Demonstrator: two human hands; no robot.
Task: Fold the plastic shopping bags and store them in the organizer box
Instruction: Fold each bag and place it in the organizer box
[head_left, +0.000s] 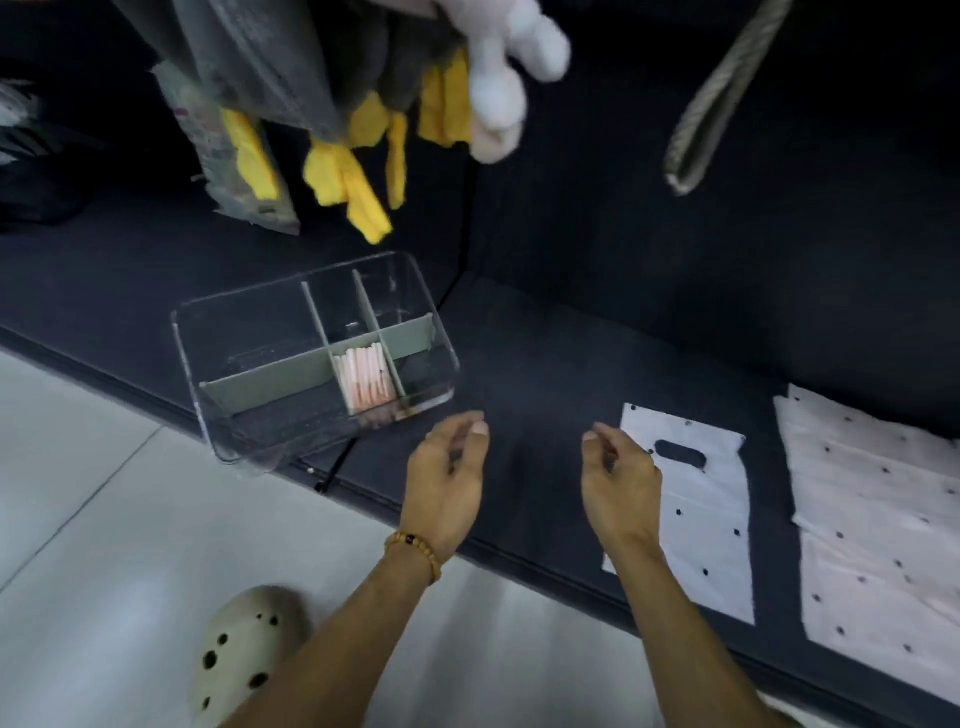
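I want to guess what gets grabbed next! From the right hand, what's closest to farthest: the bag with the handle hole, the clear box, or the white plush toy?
From the right hand:
1. Bag with the handle hole, just beside it.
2. Clear box, to the left.
3. White plush toy, hanging high above.

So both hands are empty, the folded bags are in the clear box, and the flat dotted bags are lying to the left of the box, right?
Not quite: the head view shows the flat dotted bags lying to the right of the clear box, not the left. Both hands, left and right, are empty, and folded bags stand in the box.
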